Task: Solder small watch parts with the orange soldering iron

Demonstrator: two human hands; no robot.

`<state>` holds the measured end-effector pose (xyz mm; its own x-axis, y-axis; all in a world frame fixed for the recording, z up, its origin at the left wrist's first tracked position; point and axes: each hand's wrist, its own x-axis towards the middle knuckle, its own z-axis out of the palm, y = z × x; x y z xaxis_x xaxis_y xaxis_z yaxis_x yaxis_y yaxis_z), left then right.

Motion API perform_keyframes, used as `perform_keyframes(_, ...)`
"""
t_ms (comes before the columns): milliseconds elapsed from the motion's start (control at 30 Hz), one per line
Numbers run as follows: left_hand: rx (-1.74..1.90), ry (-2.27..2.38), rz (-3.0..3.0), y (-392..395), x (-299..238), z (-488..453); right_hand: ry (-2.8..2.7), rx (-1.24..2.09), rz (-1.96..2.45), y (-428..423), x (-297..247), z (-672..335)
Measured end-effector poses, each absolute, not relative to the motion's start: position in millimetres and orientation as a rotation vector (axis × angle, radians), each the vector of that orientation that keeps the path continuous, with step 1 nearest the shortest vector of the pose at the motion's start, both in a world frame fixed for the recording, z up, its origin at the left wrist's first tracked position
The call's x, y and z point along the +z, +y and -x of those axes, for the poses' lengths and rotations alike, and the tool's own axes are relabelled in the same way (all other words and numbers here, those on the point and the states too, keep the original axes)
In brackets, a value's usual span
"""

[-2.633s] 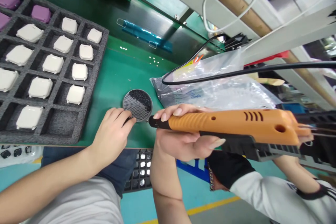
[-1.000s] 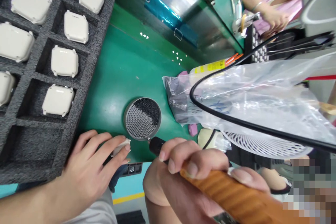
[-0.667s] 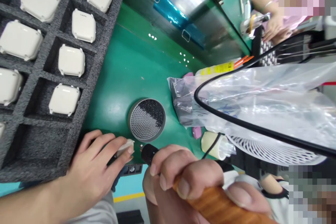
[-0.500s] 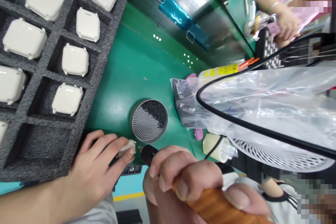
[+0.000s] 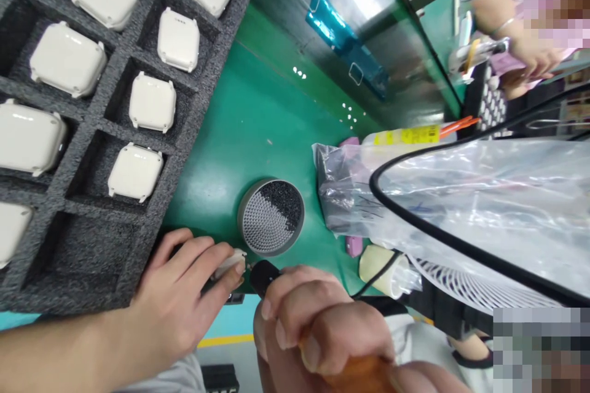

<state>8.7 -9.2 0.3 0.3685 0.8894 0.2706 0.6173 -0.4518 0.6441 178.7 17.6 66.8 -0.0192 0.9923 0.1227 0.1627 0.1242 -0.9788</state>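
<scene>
My left hand (image 5: pixel 184 295) is closed round a small cream-white part (image 5: pixel 230 263) at the front edge of the green bench (image 5: pixel 239 129). My right hand (image 5: pixel 322 331) grips an orange electric screwdriver (image 5: pixel 364 374); its black nose (image 5: pixel 263 275) sits against the white part. Just behind the two hands stands a round grey dish (image 5: pixel 271 216) with a perforated base and tiny black screws in it.
A dark foam tray (image 5: pixel 83 245) with several cream-white housings (image 5: pixel 134 172) fills the left. A clear plastic bag (image 5: pixel 461 196), a black cable (image 5: pixel 415 221), a white fan grille (image 5: pixel 465 285) and a yellow-labelled bottle (image 5: pixel 405 135) lie to the right. Another person's hand (image 5: pixel 530 52) works at the far right.
The view has drifted, so everything sits further right. My left hand went from the dish to holding the white part, and the screwdriver's nose came down against it.
</scene>
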Motion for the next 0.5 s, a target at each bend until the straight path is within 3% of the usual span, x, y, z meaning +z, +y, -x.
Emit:
perform_keyframes(167,0.841,1.335,-2.175,-10.0,1.6,-9.7,-1.207,0.851,1.329,7.5,62.3,-163.6)
perform_keyframes(333,0.82,1.318,-2.188,-10.1,2.0,-9.2,-1.28,0.925,1.319,15.8,67.9,-165.3)
perform_keyframes(467,0.856,1.308,-2.183,-10.9,0.3,-7.9,-1.54,1.278,1.092,25.7,66.6,-178.9)
perform_keyframes(500,0.854,1.308,-2.193,-11.6,-0.2,-7.5,-1.444,1.154,1.074,27.1,64.8,-179.2)
